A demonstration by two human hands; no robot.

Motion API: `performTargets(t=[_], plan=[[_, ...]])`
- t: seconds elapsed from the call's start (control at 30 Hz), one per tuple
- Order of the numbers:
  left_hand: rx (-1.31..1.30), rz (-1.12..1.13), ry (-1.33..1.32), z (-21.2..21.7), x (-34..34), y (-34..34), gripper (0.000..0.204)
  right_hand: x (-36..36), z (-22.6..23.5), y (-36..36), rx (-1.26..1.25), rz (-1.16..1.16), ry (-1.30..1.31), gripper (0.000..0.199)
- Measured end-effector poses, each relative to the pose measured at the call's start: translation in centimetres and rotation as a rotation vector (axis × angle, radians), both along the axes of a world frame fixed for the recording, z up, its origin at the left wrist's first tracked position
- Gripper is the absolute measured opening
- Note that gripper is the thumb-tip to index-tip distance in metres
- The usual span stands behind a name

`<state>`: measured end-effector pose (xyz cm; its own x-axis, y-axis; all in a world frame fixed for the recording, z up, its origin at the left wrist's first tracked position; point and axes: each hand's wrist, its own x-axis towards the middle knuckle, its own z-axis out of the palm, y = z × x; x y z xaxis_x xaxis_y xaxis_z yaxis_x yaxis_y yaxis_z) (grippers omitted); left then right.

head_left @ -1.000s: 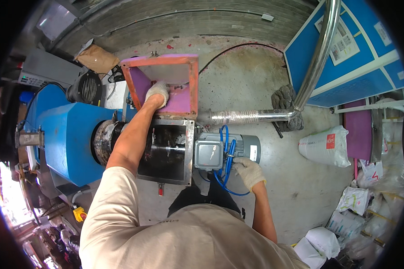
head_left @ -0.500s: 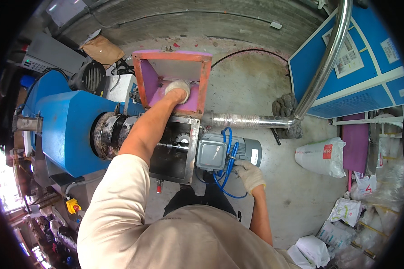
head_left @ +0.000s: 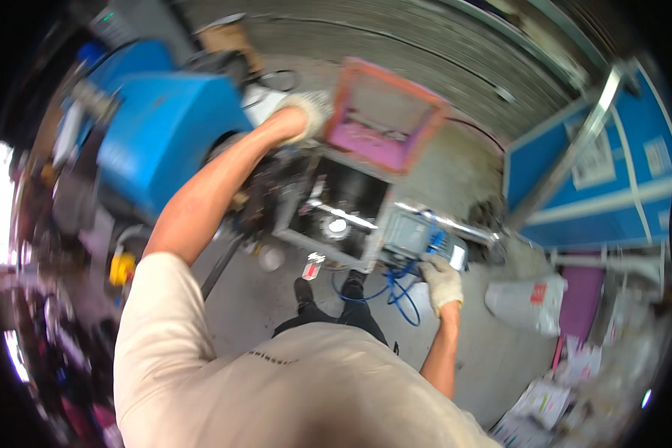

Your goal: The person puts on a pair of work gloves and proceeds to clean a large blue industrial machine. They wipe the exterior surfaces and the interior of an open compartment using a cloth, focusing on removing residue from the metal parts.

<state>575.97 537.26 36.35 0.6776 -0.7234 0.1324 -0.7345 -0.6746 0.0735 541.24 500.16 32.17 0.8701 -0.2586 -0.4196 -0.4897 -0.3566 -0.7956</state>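
Note:
My left hand [head_left: 308,118], in a pale knitted glove, is at the left edge of the orange-framed hinged lid [head_left: 424,149]. Motion smears its fingers, so its grip and any contact with the lid cannot be made out. Below the lid is an open-topped metal box [head_left: 280,225] with a shiny shaft [head_left: 355,216] across its dark inside. My right hand [head_left: 444,282], gloved too, lies with fingers stretched toward the grey motor [head_left: 409,233], beside looped blue tubing [head_left: 405,305]. It appears to touch the motor's near edge.
A large blue machine housing [head_left: 168,134] stands left of the box. At right are a blue cabinet [head_left: 627,213], a silver pipe [head_left: 564,168] and a white sack [head_left: 519,302]. A yellow switch box [head_left: 122,269] is low at left.
My left hand has come out of the lid's pink inside to its left edge. The view has turned and blurred, and the machine looks tilted. My right hand stays by the motor.

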Motion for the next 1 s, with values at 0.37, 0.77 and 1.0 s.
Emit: performTargets(t=[0.37, 0.77, 1.0], plan=[[-0.581, 0.988, 0.264, 18.3, -22.5, 36.9, 0.026, -0.7, -1.7, 10.8, 0.112, 0.158, -0.054, 0.031], [-1.590, 1.406, 0.630, -0.5, -29.5, 62.0, 0.016, -1.1, 5.4, 17.7, 0.003, 0.088, -0.130, 0.034], [-1.105, 1.488, 0.728, 0.3, -28.6, 60.6, 0.048, -1.8, 5.4, 17.5, -0.074, 0.106, -0.091, 0.036]])
